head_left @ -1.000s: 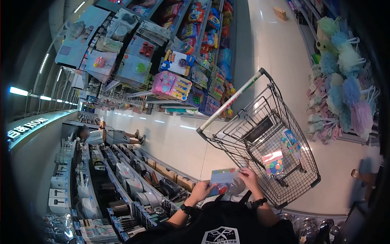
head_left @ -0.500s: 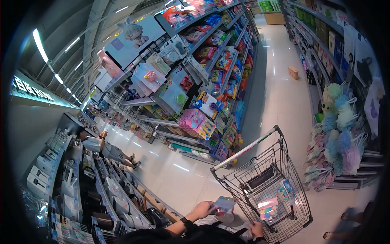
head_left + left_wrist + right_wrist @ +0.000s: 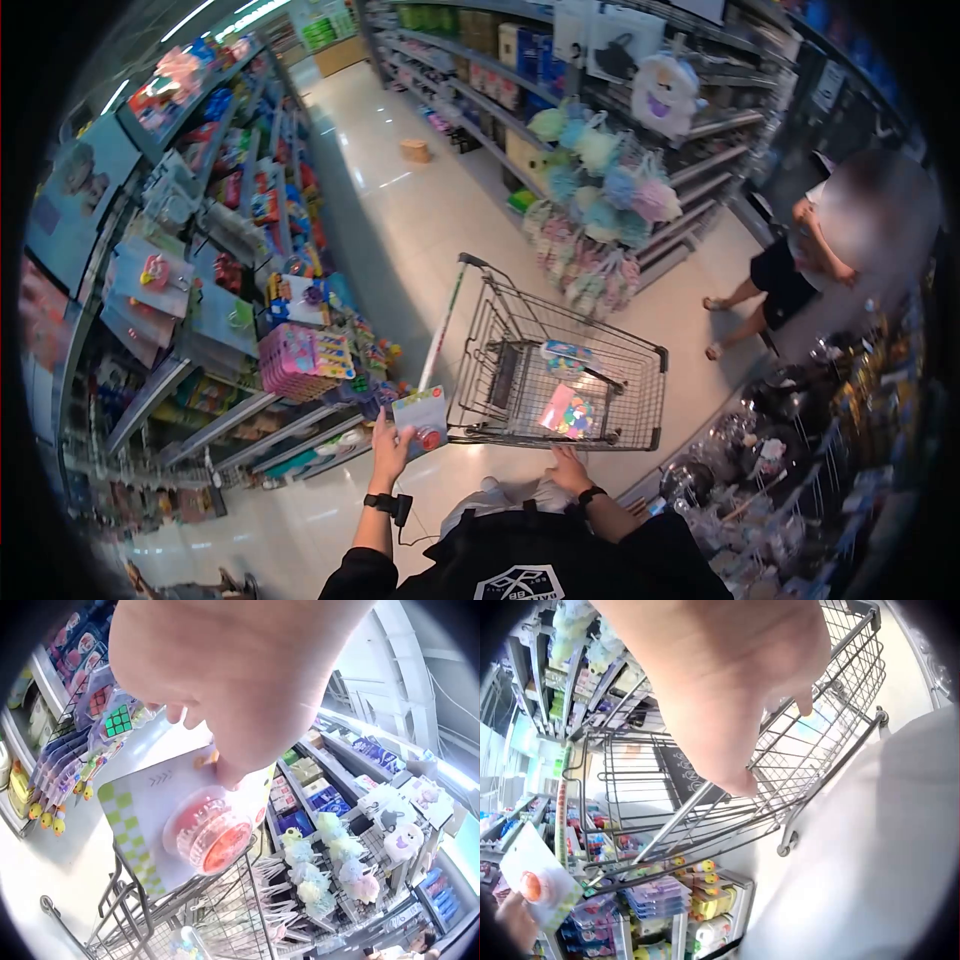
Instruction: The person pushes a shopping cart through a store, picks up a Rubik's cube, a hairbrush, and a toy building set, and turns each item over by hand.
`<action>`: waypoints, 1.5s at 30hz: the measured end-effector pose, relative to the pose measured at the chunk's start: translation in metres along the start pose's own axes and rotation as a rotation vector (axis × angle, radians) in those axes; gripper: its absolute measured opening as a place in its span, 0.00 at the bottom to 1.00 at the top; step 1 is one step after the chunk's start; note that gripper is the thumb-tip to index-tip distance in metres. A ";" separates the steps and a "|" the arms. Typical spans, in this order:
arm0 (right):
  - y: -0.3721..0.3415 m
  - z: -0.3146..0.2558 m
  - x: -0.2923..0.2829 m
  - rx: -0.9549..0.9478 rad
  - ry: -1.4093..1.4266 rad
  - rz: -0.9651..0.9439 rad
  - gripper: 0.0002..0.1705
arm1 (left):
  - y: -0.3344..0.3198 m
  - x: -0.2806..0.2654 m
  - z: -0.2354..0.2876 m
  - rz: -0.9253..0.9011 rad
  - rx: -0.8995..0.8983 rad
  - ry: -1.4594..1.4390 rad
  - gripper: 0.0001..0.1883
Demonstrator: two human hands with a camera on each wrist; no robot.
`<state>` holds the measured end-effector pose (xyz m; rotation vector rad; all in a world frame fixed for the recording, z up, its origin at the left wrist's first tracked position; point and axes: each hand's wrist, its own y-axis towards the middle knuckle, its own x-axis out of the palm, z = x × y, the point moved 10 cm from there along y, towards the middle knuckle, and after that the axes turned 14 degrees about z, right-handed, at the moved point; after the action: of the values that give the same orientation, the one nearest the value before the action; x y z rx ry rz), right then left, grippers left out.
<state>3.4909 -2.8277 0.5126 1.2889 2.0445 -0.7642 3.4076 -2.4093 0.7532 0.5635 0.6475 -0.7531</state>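
Observation:
My left hand (image 3: pixel 388 450) holds a flat toy card (image 3: pixel 418 408) by its edge, the thumb lying on its front. A round red toy under a clear plastic bubble (image 3: pixel 214 836) is fixed to the card, which has a green checkered border in the left wrist view. The card is up beside the handle end of a wire shopping cart (image 3: pixel 656 438). My right hand (image 3: pixel 570 470) grips the near side rim of the cart; in the right wrist view its thumb and fingers straddle the rim. Inside the cart lie a pink-topped pack of colourful pieces (image 3: pixel 568 412) and a blue pack (image 3: pixel 566 354).
Toy shelves (image 3: pixel 300 365) stand close on the left. Bath puffs (image 3: pixel 600 190) hang on a shelf end beyond the cart. A person in dark shorts (image 3: pixel 775 285) stands at the right, near shiny hanging goods. A cardboard box (image 3: pixel 415 151) lies in the aisle.
The head view has swung right, so shelves and cart appear further left. My right hand has left the card for the cart rim, while my left hand still holds the card, now raised beside the cart.

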 end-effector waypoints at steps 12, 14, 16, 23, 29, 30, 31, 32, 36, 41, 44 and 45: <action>-0.065 0.026 -0.030 0.125 0.288 0.236 0.25 | 0.001 0.086 -0.072 -0.170 -0.050 -0.092 0.21; -0.074 0.037 -0.040 0.224 0.355 0.257 0.24 | 0.005 0.088 -0.070 -0.180 -0.027 -0.033 0.22; -0.090 0.039 -0.060 0.432 0.499 0.260 0.23 | 0.009 0.098 -0.090 -0.173 -0.012 0.041 0.23; -0.089 0.096 -0.094 0.415 0.300 0.401 0.19 | -0.008 0.083 -0.082 -0.179 -0.020 0.078 0.23; -0.054 0.249 -0.088 0.643 0.347 0.290 0.20 | -0.058 0.068 -0.085 -0.202 -0.289 0.275 0.25; -0.046 0.262 -0.092 0.641 0.340 0.248 0.20 | -0.071 0.063 -0.086 -0.192 -0.356 0.404 0.26; -0.038 0.278 -0.100 0.671 0.350 0.261 0.20 | -0.083 0.066 -0.101 -0.220 -0.427 0.382 0.28; -0.026 0.291 -0.107 0.697 0.361 0.279 0.20 | -0.091 0.065 -0.104 -0.213 -0.456 0.397 0.28; 0.020 0.329 -0.149 0.554 0.118 0.355 0.30 | -0.134 0.048 -0.099 -0.140 -0.493 0.583 0.29; 0.072 0.440 -0.115 0.623 0.082 0.217 0.55 | -0.181 0.026 -0.122 -0.086 -0.565 0.366 0.29; 0.123 0.419 -0.098 0.693 0.185 0.108 0.49 | -0.202 0.010 -0.100 -0.061 -0.599 0.370 0.26; 0.145 0.391 -0.085 0.699 0.397 -0.023 0.40 | -0.205 0.005 -0.101 -0.034 -0.647 0.363 0.25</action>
<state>3.7245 -3.1109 0.2967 1.9218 2.1750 -1.4086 3.2212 -2.4678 0.6354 0.0871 1.1806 -0.4317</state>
